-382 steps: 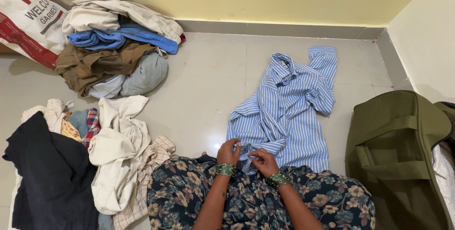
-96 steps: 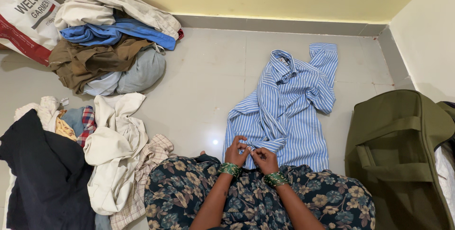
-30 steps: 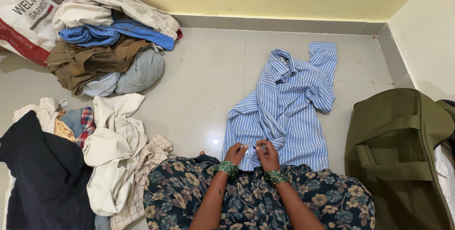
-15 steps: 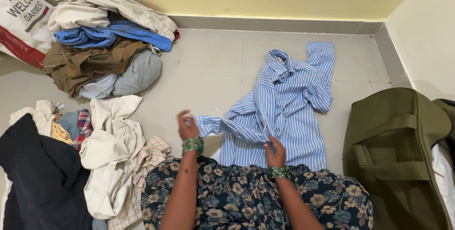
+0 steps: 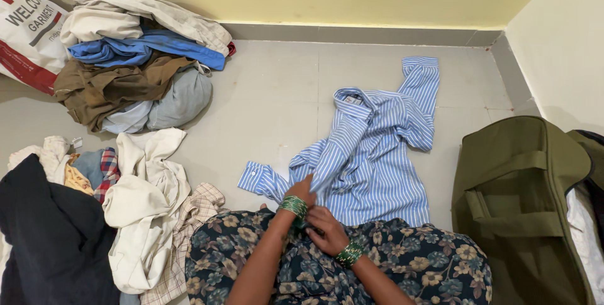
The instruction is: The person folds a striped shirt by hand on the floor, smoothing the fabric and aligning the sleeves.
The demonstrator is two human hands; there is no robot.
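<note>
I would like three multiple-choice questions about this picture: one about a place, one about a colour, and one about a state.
1. Where does the olive green bag stand?
A. At the person's right side
B. Against the far wall
C. On the pile of clothes

2. What colour are the bangles on both wrists?
A. Red
B. Green
C. Silver

3. How does the striped shirt lie?
A. Folded into a neat square
B. Hanging on a hook
C. Spread on the floor, one cuffed sleeve stretched out to the left

Answers:
1. A, it fills the right edge of the view.
2. B, green bands show on each wrist.
3. C, the left hand grips it near the hem, and the right hand is close by.
</note>
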